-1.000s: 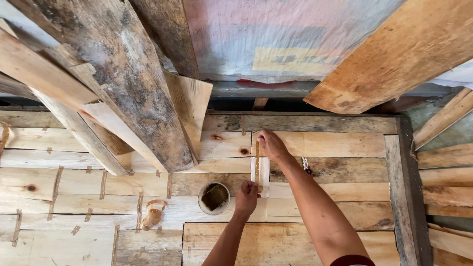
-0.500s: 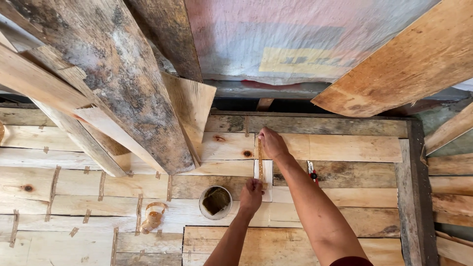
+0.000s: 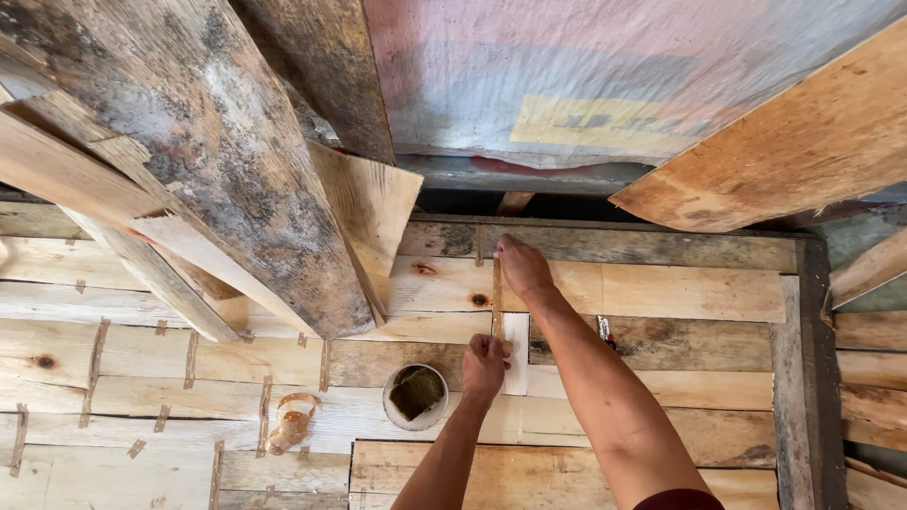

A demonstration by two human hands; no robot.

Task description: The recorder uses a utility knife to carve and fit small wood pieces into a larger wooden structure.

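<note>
2 hands on 1 thin wooden strip (image 3: pixel 497 300), which lies across the joint between pale boards. My right hand (image 3: pixel 521 265) sits at the strip's far end, fingers curled down and pressing it flat onto the plank surface (image 3: pixel 661 293). My left hand (image 3: pixel 485 363) is at the near end, fingers closed in a pinch on the strip's tip. Just beyond my left fingertips a white patch (image 3: pixel 517 354) lies on the board, touching the strip's side. Just left of my left knuckles stands a small round pot (image 3: pixel 416 397) with brownish content. Further left of that, a curled strip of tape (image 3: pixel 291 423) lies loose. Right of my right forearm, a small dark tool (image 3: pixel 606 331) rests on the darker plank; can't tell what kind. Weathered beams (image 3: pixel 227 170) lean well left of both hands.
</note>
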